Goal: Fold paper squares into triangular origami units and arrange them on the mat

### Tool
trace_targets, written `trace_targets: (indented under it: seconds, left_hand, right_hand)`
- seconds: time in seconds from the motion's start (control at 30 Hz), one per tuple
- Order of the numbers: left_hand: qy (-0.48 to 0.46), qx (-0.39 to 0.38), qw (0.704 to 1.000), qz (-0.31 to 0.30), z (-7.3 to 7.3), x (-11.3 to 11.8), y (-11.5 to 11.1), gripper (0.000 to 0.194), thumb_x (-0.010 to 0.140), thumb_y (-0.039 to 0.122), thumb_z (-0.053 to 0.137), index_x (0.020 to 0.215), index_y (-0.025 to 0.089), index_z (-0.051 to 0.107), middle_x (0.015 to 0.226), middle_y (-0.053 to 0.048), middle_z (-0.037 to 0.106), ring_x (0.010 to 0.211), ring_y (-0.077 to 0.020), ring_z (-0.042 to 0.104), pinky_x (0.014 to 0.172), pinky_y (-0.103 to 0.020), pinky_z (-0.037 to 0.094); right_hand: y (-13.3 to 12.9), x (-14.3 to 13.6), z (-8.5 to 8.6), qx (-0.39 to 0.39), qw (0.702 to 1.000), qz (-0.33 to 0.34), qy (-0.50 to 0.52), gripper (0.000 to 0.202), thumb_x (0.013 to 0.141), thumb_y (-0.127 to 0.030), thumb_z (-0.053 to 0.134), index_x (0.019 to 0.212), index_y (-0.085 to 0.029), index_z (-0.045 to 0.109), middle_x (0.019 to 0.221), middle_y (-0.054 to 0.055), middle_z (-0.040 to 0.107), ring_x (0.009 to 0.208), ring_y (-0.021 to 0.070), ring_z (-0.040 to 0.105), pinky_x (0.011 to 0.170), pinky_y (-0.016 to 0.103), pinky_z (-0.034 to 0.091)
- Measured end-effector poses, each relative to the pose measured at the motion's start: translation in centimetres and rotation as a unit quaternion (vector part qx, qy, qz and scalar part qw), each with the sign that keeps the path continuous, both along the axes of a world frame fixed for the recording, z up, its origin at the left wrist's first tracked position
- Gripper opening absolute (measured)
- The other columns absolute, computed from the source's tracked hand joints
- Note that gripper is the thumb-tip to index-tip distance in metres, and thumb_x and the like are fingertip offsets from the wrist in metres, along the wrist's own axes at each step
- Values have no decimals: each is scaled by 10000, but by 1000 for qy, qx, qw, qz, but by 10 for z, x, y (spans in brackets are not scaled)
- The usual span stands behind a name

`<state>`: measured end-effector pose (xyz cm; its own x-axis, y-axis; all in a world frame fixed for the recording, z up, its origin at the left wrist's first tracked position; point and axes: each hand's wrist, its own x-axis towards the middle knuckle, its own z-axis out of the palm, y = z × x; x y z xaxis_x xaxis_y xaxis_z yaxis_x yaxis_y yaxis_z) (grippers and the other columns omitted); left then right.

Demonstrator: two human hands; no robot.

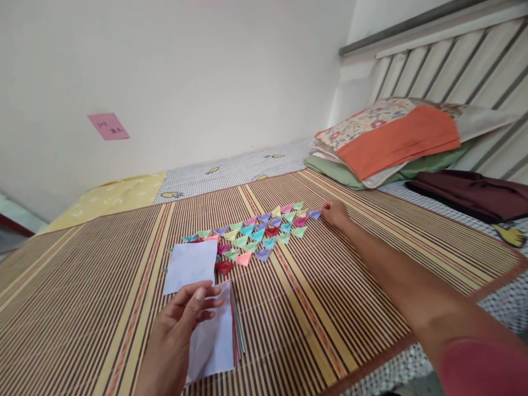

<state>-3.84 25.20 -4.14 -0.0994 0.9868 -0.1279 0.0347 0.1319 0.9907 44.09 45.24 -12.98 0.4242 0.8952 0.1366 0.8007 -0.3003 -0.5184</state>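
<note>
My right hand (pixel 335 213) reaches across the mat, fingers pinched at the end of a purple folded paper piece (pixel 314 215). That piece ends one of several rows of small folded paper pieces (pixel 257 235) in green, blue, pink, red and yellow. Closer in, my left hand (pixel 187 308) has thumb and index finger together at the lower edge of a pale lavender paper sheet (pixel 190 265); its other fingers are loosely curled. The sheet covers the left part of the rows. Beneath this hand lies a stack of coloured paper (pixel 216 341), partly hidden by it.
A striped bamboo mat (pixel 330 275) covers the bed. Folded pillows and cloths (pixel 396 137) are piled at the back right, beside a dark maroon cloth (pixel 470 192) and a slatted headboard (pixel 449 66). A pink note (pixel 108 126) is on the wall.
</note>
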Motion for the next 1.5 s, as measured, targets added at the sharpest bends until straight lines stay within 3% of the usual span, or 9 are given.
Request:
trace_targets:
  seconds: [0.53, 0.73, 0.9, 1.0, 1.07, 1.23, 1.3, 1.4, 1.5]
  left_hand:
    - [5, -2, 1000, -11, -1, -1, 0, 502, 781, 614, 797, 1028, 177, 779, 1055, -128, 817, 924, -285, 759, 762, -340, 589]
    - [-8, -4, 999, 34, 1, -8, 1, 549, 731, 618, 837, 1039, 168, 776, 1037, -129, 820, 904, -283, 772, 744, -333, 600]
    - [-82, 77, 987, 117, 10, -26, -3, 424, 755, 501, 866, 1025, 186, 779, 989, -75, 826, 843, -221, 777, 721, -276, 599]
    - [-137, 158, 959, 194, 20, -38, -8, 269, 799, 370, 844, 982, 182, 782, 890, -39, 820, 728, -159, 755, 669, -222, 580]
    - [-170, 190, 938, 235, 25, -46, -12, 187, 821, 300, 817, 953, 171, 782, 843, -28, 812, 674, -138, 736, 640, -203, 576]
    - [-277, 156, 903, 288, 32, -64, -16, 87, 868, 211, 732, 883, 137, 775, 754, -26, 785, 609, -119, 708, 577, -171, 577]
    - [-324, 123, 891, 294, 33, -69, -16, 100, 884, 172, 684, 851, 124, 766, 725, -26, 767, 593, -112, 696, 564, -166, 581]
    - [-370, 90, 872, 309, 34, -76, -15, 162, 905, 124, 615, 826, 106, 756, 695, -28, 742, 563, -105, 678, 539, -165, 583]
    - [-388, 88, 865, 306, 34, -81, -15, 198, 933, 119, 581, 839, 101, 755, 693, -29, 732, 544, -103, 667, 519, -164, 579]
  right_hand:
    - [-10, -4, 2, 39, 999, 6, 36, 334, 1015, -331, 671, 1306, -171, 639, 1308, 102, 663, 1081, 254, 694, 902, 454, 605]
    - [-22, -10, 12, 90, 994, -25, 58, 330, 1011, -333, 676, 1295, -169, 648, 1301, 97, 668, 1075, 257, 696, 893, 446, 608]
    - [-48, -26, 35, 183, 979, -41, 83, 253, 1013, -333, 660, 1191, -155, 679, 1185, 86, 711, 1022, 235, 703, 901, 442, 585]
    - [-73, -58, 50, 227, 967, 18, 114, 205, 964, -280, 582, 1013, -152, 735, 991, 117, 769, 917, 266, 719, 854, 405, 559]
    - [-97, -93, 56, 231, 957, 100, 142, 196, 923, -278, 589, 989, -170, 739, 966, 99, 779, 891, 254, 726, 822, 377, 561]
    - [-180, -205, 64, 155, 916, 322, 182, 135, 921, -296, 647, 865, -228, 749, 797, 9, 744, 731, 192, 703, 662, 283, 553]
    - [-213, -246, 66, 89, 882, 421, 190, 73, 929, -220, 673, 957, -222, 740, 951, 31, 749, 882, 200, 708, 791, 306, 567]
    - [-243, -296, 66, 31, 865, 485, 128, 426, 788, -194, 873, 1188, -195, 725, 1212, 99, 714, 1154, 287, 646, 1021, 416, 506]
    - [-251, -329, 63, 11, 854, 516, 69, 694, 707, -286, 964, 1327, -161, 676, 1378, 164, 641, 1286, 360, 568, 1105, 489, 448]
